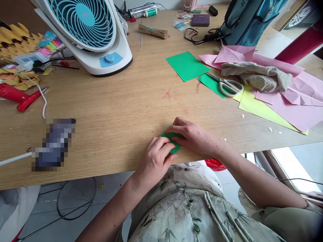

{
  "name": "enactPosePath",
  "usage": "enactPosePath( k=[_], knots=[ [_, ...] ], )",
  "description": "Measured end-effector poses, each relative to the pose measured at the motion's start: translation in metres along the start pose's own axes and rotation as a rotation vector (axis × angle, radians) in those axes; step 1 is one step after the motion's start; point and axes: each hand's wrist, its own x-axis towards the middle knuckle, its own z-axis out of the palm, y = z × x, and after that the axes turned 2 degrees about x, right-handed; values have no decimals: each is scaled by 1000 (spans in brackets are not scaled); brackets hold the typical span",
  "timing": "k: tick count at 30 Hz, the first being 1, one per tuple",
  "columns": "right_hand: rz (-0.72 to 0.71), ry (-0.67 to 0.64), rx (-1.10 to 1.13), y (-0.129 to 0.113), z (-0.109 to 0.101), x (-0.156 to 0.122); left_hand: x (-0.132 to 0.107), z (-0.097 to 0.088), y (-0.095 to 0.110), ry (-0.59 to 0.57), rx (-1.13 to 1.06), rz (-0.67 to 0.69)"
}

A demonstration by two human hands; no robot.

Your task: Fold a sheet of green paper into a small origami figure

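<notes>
A small folded piece of green paper point(168, 134) lies on the wooden table point(121, 111) near its front edge. My left hand point(153, 159) curls its fingers over the paper's near side, pressing it. My right hand point(194, 136) lies over the paper's right part with the fingers pressed down on it. Both hands hide most of the paper. A green paper sheet point(186, 65) lies flat further back, and scissors point(227, 85) rest on another green piece point(210, 84) beside it.
A white and blue fan point(88, 32) stands at the back left. Pink sheets point(295, 97), a yellow sheet point(254, 106) and a grey cloth point(259, 77) lie at the right. A blue bag point(249, 20), a bundle of sticks point(153, 32), yellow folded paper pieces point(15, 40) and a blurred device point(54, 144) are also on the table.
</notes>
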Motion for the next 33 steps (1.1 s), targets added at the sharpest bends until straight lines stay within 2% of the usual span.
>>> enactPosePath(
  k=[3, 6, 9, 13, 16, 20, 26, 33],
  knots=[
    [-48, -15, 29, 5, -8, -3, -7, 1, 1, -31, 48, 36],
    [-174, -35, 61, 15, -20, -10, -12, -2, -7, -11, 118, 56],
    [-290, -49, -57, 23, -27, -17, -13, -4, -16, 27, 144, 85],
    [-427, -7, -254, 27, -23, -18, -15, -5, -20, 47, 137, 67],
    [-506, 5, -303, 25, -16, -13, -17, -6, -20, 59, 130, 48],
    [-512, 38, -291, 23, -11, -10, -17, -6, -17, 70, 142, 40],
    [-390, 65, -220, 22, -5, -12, -13, -5, -12, 91, 196, 2],
    [-330, 53, -42, 21, -6, -9, -13, -3, -8, 106, 217, -20]
  ],
)
